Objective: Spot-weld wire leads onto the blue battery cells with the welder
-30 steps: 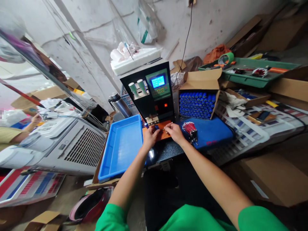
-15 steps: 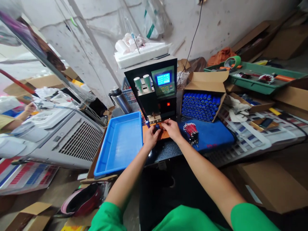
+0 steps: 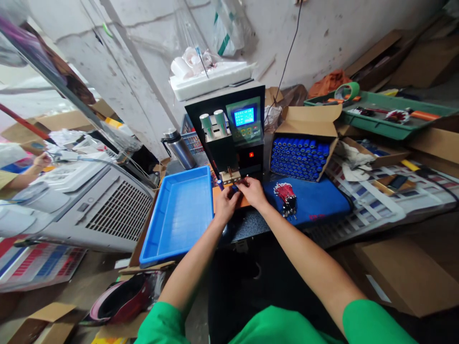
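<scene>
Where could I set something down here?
Inside the blue tray, left of the machine; on the blue mat, between the wires and its right edge, below the box. Crowded: the machine's foot, around left hand and right hand.

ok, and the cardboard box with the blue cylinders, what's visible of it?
The box looks like plain brown cardboard, its open side facing the camera and a flap raised above it. Blue cylinders lie stacked inside, ends outward. It sits right of the black machine, by the blue mat's far edge, slightly tilted in view. Neither hand touches it.

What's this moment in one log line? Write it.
left hand: by blue cylinder | right hand: at machine front | display: lit
</scene>
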A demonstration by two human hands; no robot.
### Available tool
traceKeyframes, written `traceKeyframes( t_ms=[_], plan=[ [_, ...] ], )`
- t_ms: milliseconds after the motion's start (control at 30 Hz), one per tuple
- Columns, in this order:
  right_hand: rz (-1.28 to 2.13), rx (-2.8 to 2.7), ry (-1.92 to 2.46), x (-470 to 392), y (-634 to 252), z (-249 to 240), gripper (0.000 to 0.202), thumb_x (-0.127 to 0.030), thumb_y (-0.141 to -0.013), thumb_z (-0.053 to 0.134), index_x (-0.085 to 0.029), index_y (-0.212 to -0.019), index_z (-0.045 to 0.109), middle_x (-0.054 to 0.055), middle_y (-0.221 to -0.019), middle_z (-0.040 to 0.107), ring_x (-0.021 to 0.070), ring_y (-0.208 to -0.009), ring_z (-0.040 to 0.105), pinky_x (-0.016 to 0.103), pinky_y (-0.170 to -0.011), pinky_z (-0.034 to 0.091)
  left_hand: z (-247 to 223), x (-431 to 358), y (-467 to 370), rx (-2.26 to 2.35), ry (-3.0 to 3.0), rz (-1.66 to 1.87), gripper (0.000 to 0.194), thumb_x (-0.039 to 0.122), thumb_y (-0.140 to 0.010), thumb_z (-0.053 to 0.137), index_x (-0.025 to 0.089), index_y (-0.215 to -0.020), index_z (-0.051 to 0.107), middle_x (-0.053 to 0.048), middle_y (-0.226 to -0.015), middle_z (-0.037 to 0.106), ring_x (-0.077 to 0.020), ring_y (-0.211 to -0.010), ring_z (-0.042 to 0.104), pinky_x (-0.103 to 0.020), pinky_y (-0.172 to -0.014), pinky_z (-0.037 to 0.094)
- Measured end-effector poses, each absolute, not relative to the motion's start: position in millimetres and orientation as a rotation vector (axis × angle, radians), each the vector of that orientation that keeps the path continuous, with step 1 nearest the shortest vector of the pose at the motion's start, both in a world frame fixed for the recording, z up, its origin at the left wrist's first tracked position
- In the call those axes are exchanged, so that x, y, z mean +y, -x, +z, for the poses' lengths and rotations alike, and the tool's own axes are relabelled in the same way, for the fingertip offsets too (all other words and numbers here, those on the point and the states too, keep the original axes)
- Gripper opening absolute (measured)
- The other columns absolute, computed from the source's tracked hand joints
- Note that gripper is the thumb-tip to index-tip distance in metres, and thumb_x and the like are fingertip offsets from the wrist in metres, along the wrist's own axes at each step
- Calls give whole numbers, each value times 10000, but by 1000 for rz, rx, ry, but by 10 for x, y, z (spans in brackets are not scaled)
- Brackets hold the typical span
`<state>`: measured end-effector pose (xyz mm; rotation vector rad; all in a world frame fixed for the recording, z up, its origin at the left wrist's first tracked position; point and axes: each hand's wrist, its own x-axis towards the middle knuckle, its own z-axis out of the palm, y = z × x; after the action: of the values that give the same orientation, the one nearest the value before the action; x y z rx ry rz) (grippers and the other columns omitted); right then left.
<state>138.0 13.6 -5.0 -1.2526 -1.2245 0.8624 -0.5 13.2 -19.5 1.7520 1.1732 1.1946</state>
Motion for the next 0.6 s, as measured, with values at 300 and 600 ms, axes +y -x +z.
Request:
traceKeyframes(
  t_ms=[300, 600],
  plan=[
    [860, -1250, 1228, 136, -1377, -21, 145, -319, -822, 640, -188, -826, 701, 45, -830, 740, 210, -782, 676, 288, -729, 502, -243, 169, 22, 1126, -1714, 1194, 248, 309, -838, 662, 170, -1041, 694, -67, -986, 724, -223, -964, 669, -358, -922, 520],
    [844, -1261, 1254, 127, -1379, -11, 135, -325, -825, 641, -203, -820, 698, 45, -836, 737, 214, -792, 673, 300, -753, 506, -190, 133, 3, 1164, -1738, 1186, 246, 294, -842, 646, 162, -1045, 687, -71, -991, 726, -219, -955, 668, -358, -918, 519]
  ],
)
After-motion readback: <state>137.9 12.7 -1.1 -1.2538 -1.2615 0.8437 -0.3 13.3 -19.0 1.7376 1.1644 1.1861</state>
